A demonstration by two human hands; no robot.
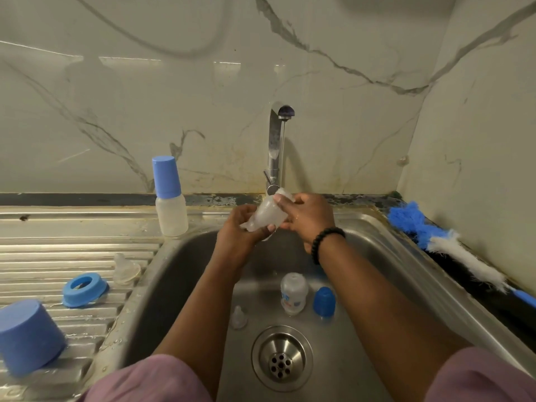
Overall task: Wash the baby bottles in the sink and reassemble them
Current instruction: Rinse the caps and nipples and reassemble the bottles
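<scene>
My left hand (236, 227) grips a clear baby bottle (266, 214) from below, tilted under the tap (276, 146) above the steel sink (179, 271). My right hand (307, 217) holds the bottle's upper end with thumb and fingers. A thin stream of water runs from the spout. In the sink basin lie another clear bottle (293, 293), a dark blue cap (324, 301) and a clear teat (238, 317). An assembled bottle with a blue cap (169, 198) stands upright at the sink's back left rim.
On the ribbed draining board (43, 256) at left lie a blue screw ring (84, 289), a clear teat (125, 269) and a large blue cap (29, 336). A blue and white bottle brush (446, 245) lies along the right counter edge. The drain (282, 358) is near me.
</scene>
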